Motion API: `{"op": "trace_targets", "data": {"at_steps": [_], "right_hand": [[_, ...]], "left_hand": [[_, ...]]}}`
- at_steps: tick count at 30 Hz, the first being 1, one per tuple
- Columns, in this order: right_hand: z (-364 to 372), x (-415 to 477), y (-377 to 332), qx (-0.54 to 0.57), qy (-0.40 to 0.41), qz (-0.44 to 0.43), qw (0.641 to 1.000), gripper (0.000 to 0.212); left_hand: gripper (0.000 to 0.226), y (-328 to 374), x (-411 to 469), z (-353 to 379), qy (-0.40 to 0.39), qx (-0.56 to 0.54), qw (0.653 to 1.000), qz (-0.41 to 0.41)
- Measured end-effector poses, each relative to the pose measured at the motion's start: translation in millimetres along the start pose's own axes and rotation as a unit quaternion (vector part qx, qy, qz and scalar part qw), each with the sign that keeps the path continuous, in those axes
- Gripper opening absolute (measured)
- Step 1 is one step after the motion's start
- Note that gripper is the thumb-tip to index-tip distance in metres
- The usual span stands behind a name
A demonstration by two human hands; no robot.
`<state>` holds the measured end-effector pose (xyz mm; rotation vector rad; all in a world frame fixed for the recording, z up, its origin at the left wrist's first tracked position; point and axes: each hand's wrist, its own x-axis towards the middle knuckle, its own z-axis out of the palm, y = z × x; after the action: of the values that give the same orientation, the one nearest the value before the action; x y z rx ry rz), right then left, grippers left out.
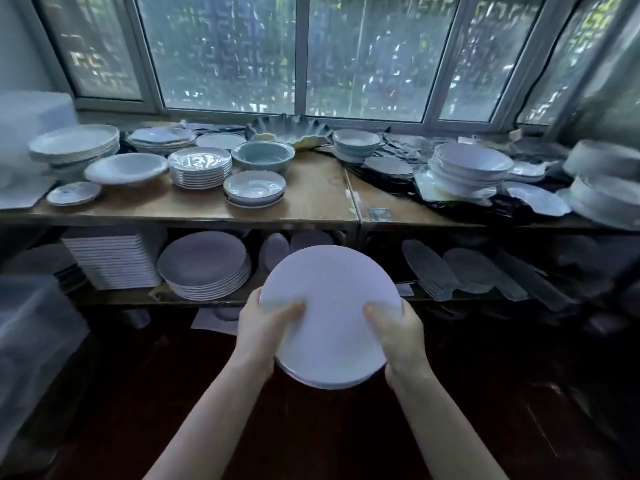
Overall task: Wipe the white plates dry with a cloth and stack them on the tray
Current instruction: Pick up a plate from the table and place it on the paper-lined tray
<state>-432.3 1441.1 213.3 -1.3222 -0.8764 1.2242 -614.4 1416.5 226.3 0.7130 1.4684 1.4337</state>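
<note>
A small stack of round white plates [330, 313] is held up in front of me, tilted toward the shelves, above the dark floor. My left hand [263, 327] grips its left edge with the thumb lying across the top plate. On the right edge, my right hand [398, 332] grips the same way, thumb on top and fingers underneath. At least two plate rims show at the bottom of the stack. No cloth and no tray are in view.
A wooden shelf [311, 202] under the window carries stacks of plates and bowls, among them a green bowl [263, 157]. The lower shelf holds a grey plate stack [204, 265] and square white plates [110, 261]. A clear plastic bin [31, 337] stands at the left.
</note>
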Motion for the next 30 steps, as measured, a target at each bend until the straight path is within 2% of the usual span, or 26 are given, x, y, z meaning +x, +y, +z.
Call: {"op": "trace_targets", "data": {"at_steps": [4, 8, 12, 15, 18, 22, 30], "right_hand": [[15.4, 88.3, 2.9, 0.006, 0.017, 0.003, 1.0, 0.026], [31.2, 186.4, 7.3, 0.008, 0.018, 0.007, 1.0, 0.029], [47.1, 288.6, 2.1, 0.011, 0.006, 0.003, 1.0, 0.034], [58.8, 355.8, -5.7, 0.008, 0.003, 0.01, 1.0, 0.045], [71.3, 422.1, -7.9, 0.008, -0.004, 0.022, 1.0, 0.04], [90.6, 492.7, -3.3, 0.007, 0.01, 0.047, 0.999, 0.049], [130.4, 623.7, 28.6, -0.02, 0.05, 0.085, 0.995, 0.04]], "left_hand": [[0.043, -1.7, 80.9, 36.4, -0.013, 0.0, 1.0, -0.015], [0.056, -2.1, 167.4, 78.2, -0.009, 0.002, 1.0, -0.026], [0.053, 0.1, 257.6, 125.5, 0.002, -0.006, 0.999, -0.037], [0.054, 4.6, 319.6, 158.6, 0.006, -0.005, 0.999, -0.05], [0.058, 5.5, 378.3, 185.7, 0.015, -0.009, 0.998, -0.061], [0.06, 2.3, 448.1, 213.0, 0.033, -0.009, 0.995, -0.091], [0.05, -27.1, 591.8, 252.9, 0.03, 0.027, 0.991, -0.13]]}}
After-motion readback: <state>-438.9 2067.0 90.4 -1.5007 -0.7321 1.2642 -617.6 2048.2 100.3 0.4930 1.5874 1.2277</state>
